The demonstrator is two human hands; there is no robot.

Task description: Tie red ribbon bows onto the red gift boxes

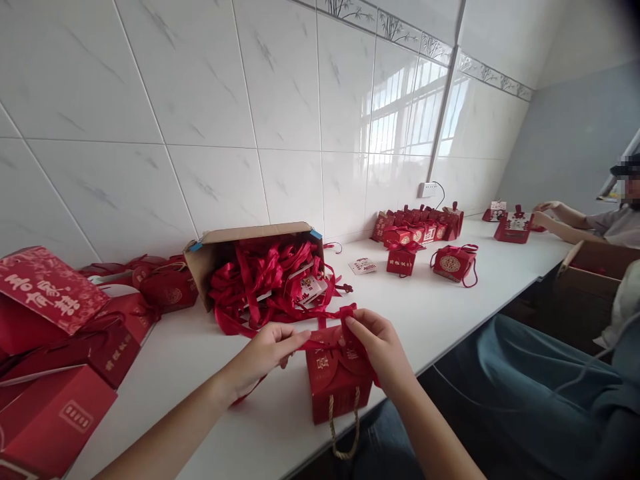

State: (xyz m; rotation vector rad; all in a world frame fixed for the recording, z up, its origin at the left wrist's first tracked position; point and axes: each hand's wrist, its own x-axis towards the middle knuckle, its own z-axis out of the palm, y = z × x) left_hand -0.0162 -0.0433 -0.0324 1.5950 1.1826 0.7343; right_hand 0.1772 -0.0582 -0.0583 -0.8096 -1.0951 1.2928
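Observation:
A small red gift box (336, 383) with gold print and a tan rope handle stands at the front edge of the white table (440, 313). A red ribbon (325, 341) runs across its top. My left hand (265, 353) pinches the ribbon's left end. My right hand (377, 347) pinches the ribbon at the box's top right, where a loop sticks up. Both hands are closed on the ribbon.
A cardboard carton (250, 257) lying on its side spills several red ribbons and tags behind the box. Flat and folded red boxes (55, 347) pile at the left. Finished boxes (420, 230) stand at the back right. Another person (600, 223) works at the far right end.

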